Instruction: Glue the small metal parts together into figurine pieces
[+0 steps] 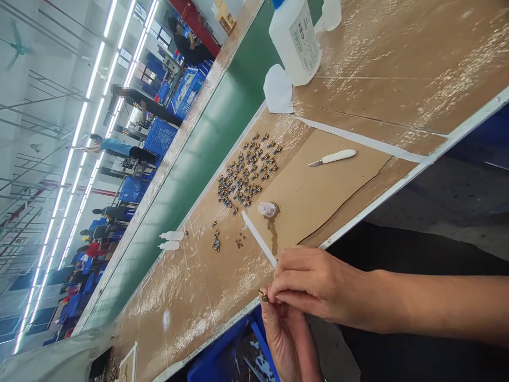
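Observation:
My right hand (pixel 318 286) and my left hand (pixel 288 339) meet just off the near edge of the workbench (pixel 191 297). Together the fingers of both pinch a tiny brass-coloured part (pixel 263 297), the left palm turned towards the camera below it. On the cardboard mat (pixel 318 196) lies a dense cluster of several small blue-and-brass parts (pixel 246 175), with a few loose ones (pixel 217 241) closer to my hands. A small clear bottle (pixel 268 209) lies on its side beside a white strip (pixel 258 239).
A white-handled knife (pixel 334 157) lies on the mat. A large white bottle (pixel 296 40) stands at the far end. Two small dropper bottles (pixel 170 236) lie by the green conveyor belt (pixel 207 148). A blue bin (pixel 222 355) sits under the bench. Other people work beyond the belt.

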A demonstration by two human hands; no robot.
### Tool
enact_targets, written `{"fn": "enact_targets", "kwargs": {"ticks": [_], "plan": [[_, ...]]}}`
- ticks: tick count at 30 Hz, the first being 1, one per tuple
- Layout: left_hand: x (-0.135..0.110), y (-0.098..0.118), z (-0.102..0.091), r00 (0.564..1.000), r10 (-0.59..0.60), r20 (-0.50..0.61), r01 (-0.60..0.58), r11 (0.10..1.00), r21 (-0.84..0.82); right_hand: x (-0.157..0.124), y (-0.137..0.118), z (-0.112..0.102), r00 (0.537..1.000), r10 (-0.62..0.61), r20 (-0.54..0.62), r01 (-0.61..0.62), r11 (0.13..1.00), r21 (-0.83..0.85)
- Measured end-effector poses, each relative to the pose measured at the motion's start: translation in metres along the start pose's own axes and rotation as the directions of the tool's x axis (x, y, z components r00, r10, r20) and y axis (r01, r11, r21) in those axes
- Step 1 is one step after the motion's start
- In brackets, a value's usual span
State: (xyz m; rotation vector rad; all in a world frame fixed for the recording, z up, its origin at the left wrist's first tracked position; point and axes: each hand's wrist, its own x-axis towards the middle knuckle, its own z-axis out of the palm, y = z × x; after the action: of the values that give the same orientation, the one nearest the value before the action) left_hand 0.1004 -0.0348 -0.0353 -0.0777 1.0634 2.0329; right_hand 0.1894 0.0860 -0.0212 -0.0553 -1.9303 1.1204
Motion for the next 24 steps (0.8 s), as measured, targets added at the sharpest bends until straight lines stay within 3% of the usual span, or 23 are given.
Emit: {"fn": "enact_targets", "kwargs": {"ticks": [9, 17, 24], "plan": [[-0.001, -0.006, -0.015, 0.994, 0.101, 0.03, -0.104, 0.99, 0.092, -0.008, 0.004, 0.003, 0.998, 0.054, 0.014, -0.056, 0.991, 0.122], [-0.002, -0.014, -0.022, 0.977, 0.197, 0.085, -0.208, 0.968, 0.139, -0.012, 0.0, 0.006, 0.98, 0.146, 0.134, -0.17, 0.967, 0.191], [-0.002, -0.015, -0.019, 0.985, 0.159, 0.065, -0.162, 0.986, 0.048, -0.01, -0.003, 0.006, 0.984, 0.131, 0.124, -0.152, 0.973, 0.177]]}}
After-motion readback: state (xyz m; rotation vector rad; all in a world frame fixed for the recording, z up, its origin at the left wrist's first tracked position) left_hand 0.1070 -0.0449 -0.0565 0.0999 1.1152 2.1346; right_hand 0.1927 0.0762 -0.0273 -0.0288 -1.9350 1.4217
